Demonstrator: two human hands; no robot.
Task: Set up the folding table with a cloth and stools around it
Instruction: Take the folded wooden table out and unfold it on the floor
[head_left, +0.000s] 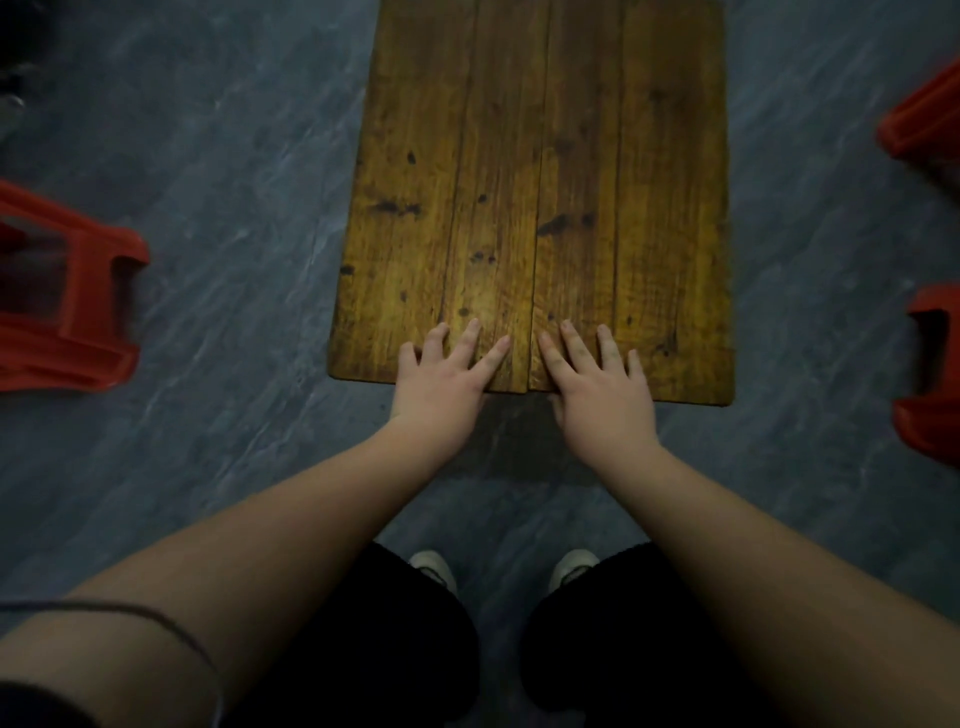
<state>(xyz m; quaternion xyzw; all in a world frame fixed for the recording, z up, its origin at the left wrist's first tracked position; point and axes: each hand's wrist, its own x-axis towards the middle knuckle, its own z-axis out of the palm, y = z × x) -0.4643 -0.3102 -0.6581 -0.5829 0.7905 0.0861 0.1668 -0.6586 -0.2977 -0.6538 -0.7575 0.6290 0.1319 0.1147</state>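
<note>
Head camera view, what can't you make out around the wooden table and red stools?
- Brown plank folding table: far end cut by the top edge; legs hidden beneath the top.
- Red plastic stool at left: cut by the left edge, blurred.
- Two red plastic stools at right: cut by the right edge.
- Cloth: none in view.
- Right hand: thumb hidden past the table's near edge.

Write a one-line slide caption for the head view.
Both hands, left and right, press flat on the wooden table; red stools wait alongside.

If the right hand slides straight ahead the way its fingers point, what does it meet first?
Only bare tabletop. The right hand lies flat near the table's near edge, and nothing shows on the boards ahead as far as the picture reaches.
</note>
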